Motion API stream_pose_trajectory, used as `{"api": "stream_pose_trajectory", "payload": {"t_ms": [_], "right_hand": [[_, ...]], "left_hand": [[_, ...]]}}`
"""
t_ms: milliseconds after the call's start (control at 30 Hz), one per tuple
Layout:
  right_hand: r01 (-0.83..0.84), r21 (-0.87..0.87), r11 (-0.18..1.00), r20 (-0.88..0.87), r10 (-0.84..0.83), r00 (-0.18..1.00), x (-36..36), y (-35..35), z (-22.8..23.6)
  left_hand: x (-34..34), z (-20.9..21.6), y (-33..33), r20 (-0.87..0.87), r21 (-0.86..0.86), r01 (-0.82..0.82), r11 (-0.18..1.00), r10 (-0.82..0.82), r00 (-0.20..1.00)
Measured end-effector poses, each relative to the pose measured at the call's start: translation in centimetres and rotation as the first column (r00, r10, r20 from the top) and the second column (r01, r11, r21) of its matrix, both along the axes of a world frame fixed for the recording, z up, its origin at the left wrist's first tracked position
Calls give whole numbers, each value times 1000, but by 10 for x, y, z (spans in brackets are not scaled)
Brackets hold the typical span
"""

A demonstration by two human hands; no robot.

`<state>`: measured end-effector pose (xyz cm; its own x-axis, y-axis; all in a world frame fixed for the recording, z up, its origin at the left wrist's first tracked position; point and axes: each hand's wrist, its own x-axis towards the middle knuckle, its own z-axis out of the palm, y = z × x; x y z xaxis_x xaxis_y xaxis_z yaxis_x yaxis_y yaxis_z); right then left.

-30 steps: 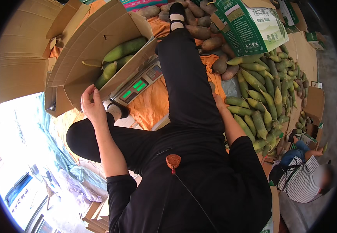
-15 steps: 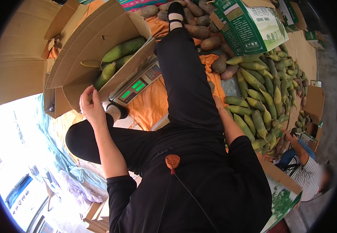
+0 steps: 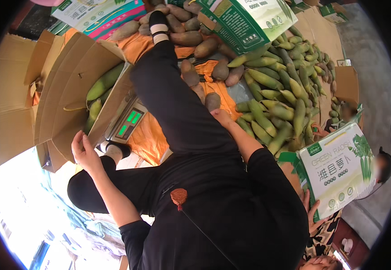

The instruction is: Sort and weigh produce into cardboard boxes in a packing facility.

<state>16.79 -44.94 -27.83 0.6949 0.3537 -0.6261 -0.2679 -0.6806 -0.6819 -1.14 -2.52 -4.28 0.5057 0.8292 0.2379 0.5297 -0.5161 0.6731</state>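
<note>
Fingers of the left hand [image 3: 88, 157], left of frame, are parted and empty. Nearest radish [image 3: 94, 114] lies in the box [image 3: 57, 101] just above-right, long axis steep, leaning right; right hand [image 3: 223, 118], mid-frame, is farther, grip indeterminable.

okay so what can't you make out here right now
Head view: parts of the radishes in the cardboard box, hidden by its wall.
Head view: part of the scale, hidden by that box.
Head view: the pink thing, cut off by the top edge.
</note>
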Motion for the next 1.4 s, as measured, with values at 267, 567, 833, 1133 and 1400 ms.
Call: {"api": "stream_pose_trajectory", "payload": {"t_ms": [267,567,833,1133,1400], "right_hand": [[60,-270,961,-2,-63,998,5,-15,6],[58,-249,967,188,-10,982,2,-20,32],[388,-463,797,348,-240,906,7,-71,12],[134,-691,710,29,-157,987,0,-78,28],[9,-747,664,-58,-78,995,11,-46,57]], "left_hand": [[5,0,-4,-18,15,-5,1000,6,1000],[-2,0,1,-40,25,-21,999,22,999],[-1,-3,0,-18,1,-15,1000,15,1000],[1,-11,2,-66,27,11,1000,-10,998],[-4,-4,6,-104,170,66,983,-49,993]]}}
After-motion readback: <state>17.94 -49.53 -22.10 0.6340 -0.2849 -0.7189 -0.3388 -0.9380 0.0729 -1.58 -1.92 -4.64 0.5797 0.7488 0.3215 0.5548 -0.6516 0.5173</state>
